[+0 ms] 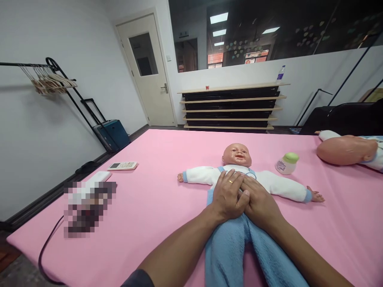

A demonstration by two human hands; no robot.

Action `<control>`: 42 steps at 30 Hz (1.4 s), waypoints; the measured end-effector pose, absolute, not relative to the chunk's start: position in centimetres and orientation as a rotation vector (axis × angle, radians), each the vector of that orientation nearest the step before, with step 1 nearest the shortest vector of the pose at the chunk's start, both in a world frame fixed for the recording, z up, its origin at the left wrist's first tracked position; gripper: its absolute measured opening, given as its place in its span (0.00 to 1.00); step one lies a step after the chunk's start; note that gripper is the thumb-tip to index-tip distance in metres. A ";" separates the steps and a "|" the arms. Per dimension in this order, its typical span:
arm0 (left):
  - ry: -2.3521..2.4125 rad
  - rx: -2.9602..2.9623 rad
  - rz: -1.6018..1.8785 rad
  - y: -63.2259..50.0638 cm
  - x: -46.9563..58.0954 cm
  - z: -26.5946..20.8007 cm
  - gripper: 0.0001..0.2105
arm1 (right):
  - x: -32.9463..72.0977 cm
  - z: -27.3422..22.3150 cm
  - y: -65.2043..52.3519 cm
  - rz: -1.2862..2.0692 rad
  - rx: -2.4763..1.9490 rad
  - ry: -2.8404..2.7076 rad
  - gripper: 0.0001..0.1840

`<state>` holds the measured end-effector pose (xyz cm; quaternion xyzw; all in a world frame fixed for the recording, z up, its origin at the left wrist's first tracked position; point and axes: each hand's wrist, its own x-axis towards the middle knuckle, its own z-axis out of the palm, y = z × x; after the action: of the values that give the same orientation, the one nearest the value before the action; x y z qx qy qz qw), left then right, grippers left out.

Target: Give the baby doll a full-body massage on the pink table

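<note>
A baby doll (237,154) lies on its back on the pink-covered table, its arms stretched out to both sides. It wears a white top (200,175) with blue cuffs and fuzzy blue trousers (229,243). My left hand (229,195) rests flat on the doll's belly, with a ring on one finger. Beside it, my right hand (259,201) also lies flat on the belly, its fingers touching those of my left hand. Neither hand grasps anything. The hands cover the middle of the doll's top.
A white bottle with a green cap (287,163) stands to the doll's right. A second doll (347,149) lies at the right edge. On the left are a remote control (122,166), a white power strip (97,179) and a blurred-out item (89,211) on the pink cover (155,159).
</note>
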<state>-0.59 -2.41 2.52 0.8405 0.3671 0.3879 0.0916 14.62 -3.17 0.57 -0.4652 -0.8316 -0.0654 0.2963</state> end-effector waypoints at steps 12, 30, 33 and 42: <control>0.811 2.656 1.060 -2.1 -0.6 2.7 0.24 | 15.0 -1.0 -3.2 -0.172 -1.579 -2.065 0.38; 1.250 2.407 1.139 -1.0 0.0 1.3 0.23 | 13.9 1.6 -4.2 -0.156 -1.322 -2.146 0.25; 1.075 2.497 1.178 -1.4 -0.4 1.6 0.24 | 13.9 1.9 -4.0 -0.061 -1.341 -2.194 0.29; 1.002 2.536 1.067 -1.2 -0.1 1.7 0.23 | 13.8 1.8 -4.0 0.020 -1.530 -2.145 0.32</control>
<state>-0.11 -1.18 1.72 0.8612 0.3402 0.3623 0.1068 13.79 -3.95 1.81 -0.5620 -0.7882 0.0072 0.2508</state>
